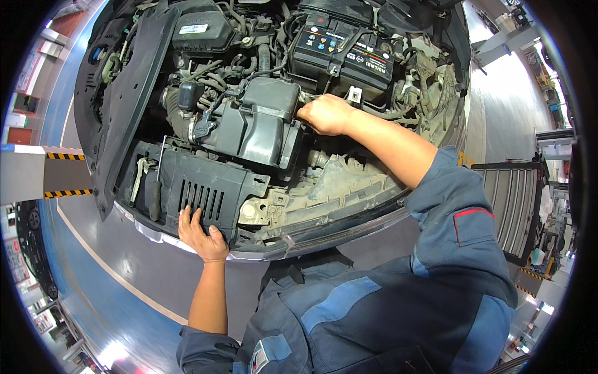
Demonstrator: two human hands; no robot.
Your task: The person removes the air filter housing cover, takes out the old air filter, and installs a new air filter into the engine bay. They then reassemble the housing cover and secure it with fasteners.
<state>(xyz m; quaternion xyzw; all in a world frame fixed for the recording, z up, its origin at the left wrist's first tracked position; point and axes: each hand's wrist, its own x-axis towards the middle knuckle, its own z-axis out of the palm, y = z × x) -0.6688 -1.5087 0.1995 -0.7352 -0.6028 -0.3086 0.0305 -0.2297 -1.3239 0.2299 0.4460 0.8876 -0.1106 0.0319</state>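
Observation:
My left hand (202, 235) lies with fingers stretched out on a black slotted plastic cover (232, 186) at the front edge of the car's engine bay. A screwdriver (156, 193) with a dark handle and long thin shaft lies on the cover's left part, beside a pale slim tool or clip (139, 177) that I cannot name. My right hand (326, 115) reaches to the right side of a black air filter box (265, 118), just below the car battery (339, 57). Its fingers are curled closed at the box's edge; whatever they grip is hidden.
A long black trim panel (138, 103) leans along the bay's left side. The dusty front crossmember (349, 181) lies between my arms. Ribbed air hose (179, 118) joins the filter box. Striped lift posts (65, 171) stand left, and a grey slatted cabinet (507, 209) stands right.

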